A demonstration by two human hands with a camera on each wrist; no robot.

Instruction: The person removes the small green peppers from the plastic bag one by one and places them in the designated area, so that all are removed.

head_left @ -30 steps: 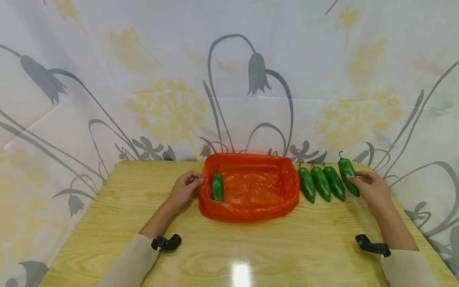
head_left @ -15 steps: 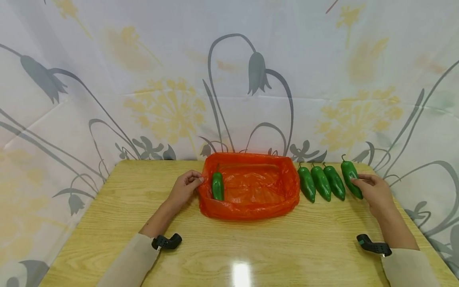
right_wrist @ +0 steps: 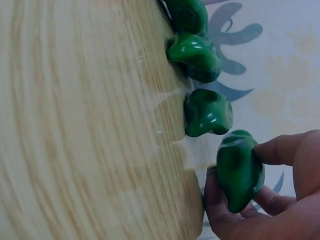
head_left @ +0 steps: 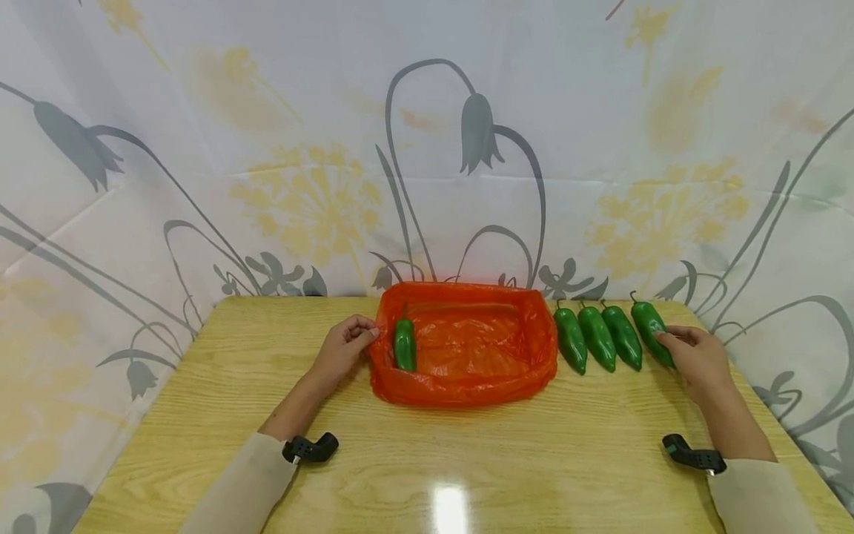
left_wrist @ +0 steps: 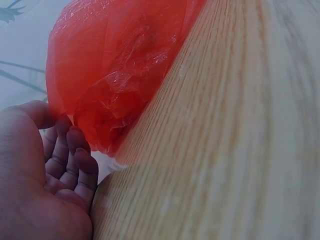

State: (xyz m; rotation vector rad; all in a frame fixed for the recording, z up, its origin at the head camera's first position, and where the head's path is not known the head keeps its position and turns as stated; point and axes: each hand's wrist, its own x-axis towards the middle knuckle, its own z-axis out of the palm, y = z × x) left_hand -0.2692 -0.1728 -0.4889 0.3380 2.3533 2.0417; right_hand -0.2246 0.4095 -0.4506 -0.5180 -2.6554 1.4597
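Observation:
My left hand [head_left: 345,346] is at the left end of a box lined with a red plastic bag [head_left: 460,393]. Thumb and fingertips pinch the bag's edge, as the left wrist view shows on the red plastic [left_wrist: 112,75]. Inside the box, near its left wall, lies one green chili pepper [head_left: 404,345]. On the right, my right hand [head_left: 700,360] grips another green pepper [head_left: 646,317] between thumb and fingers, its stem pointing to the back. In the right wrist view this held pepper [right_wrist: 239,167] is beside the last pepper of a row [right_wrist: 209,112].
Three green peppers [head_left: 597,340] lie side by side on the wooden table [head_left: 414,460], between the box and my right hand. A flower-printed cloth [head_left: 320,148] hangs right behind the table's back edge. Each wrist carries a black camera band [head_left: 310,449].
The right hand first shifted the held pepper slightly right, then a little back to the left. My left hand, the box and the other peppers have stayed in place.

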